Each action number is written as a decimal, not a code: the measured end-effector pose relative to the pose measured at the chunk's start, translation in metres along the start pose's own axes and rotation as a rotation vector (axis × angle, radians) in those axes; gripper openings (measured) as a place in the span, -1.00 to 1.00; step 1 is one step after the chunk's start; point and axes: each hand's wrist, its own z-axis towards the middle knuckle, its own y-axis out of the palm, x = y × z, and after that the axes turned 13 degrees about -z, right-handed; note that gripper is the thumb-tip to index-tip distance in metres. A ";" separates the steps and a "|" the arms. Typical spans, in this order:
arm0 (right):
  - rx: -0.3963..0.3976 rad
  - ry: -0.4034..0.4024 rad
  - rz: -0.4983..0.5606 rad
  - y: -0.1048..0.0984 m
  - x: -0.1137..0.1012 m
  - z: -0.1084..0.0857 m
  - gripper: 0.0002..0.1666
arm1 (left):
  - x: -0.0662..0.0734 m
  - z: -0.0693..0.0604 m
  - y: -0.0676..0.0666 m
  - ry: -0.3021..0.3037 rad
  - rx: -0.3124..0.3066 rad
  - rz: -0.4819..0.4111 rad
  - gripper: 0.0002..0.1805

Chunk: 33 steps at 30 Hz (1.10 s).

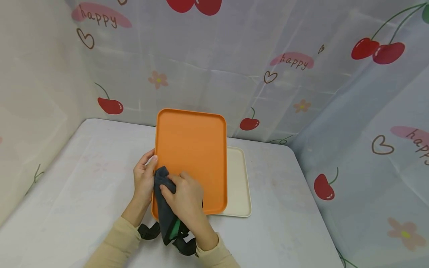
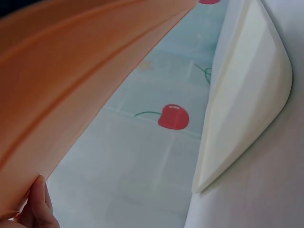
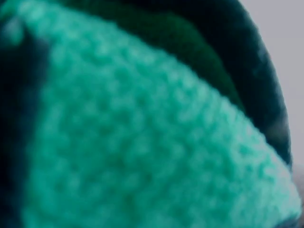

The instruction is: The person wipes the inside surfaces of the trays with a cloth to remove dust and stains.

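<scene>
An orange rectangular tray (image 1: pixel 194 149) is raised off the table, its flat inner face toward the head camera. My left hand (image 1: pixel 143 180) grips its left edge; the left wrist view catches fingertips (image 2: pixel 42 204) at the rim of the tray's underside (image 2: pixel 71 95). With thumb and fingers, my right hand (image 1: pixel 187 195) pinches a dark grey cloth (image 1: pixel 163 208) at the tray's lower left part. The cloth hangs down past the tray's lower edge and shows a green side. Its fuzzy green surface (image 3: pixel 142 142) fills most of the right wrist view, blurred.
A cream tray (image 1: pixel 239 182) lies on the white table (image 1: pixel 285 223), partly hidden behind the orange one. Black wrist straps (image 1: pixel 149 231) are on both wrists. A curtain (image 1: pixel 207 74) printed with cherries hangs behind the table and along its right side.
</scene>
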 end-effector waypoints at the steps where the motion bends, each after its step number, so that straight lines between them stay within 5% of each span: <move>1: 0.000 0.000 0.001 0.000 0.000 0.000 -0.67 | 0.000 0.000 0.000 0.002 0.001 0.004 -0.66; 14: -0.007 -0.013 -0.016 -0.002 0.001 -0.004 -0.66 | -0.001 -0.001 0.000 0.042 -0.005 -0.006 -0.71; 33: -0.020 0.136 -0.005 -0.005 0.031 -0.014 -0.67 | 0.000 0.002 -0.001 0.051 0.044 0.010 -0.66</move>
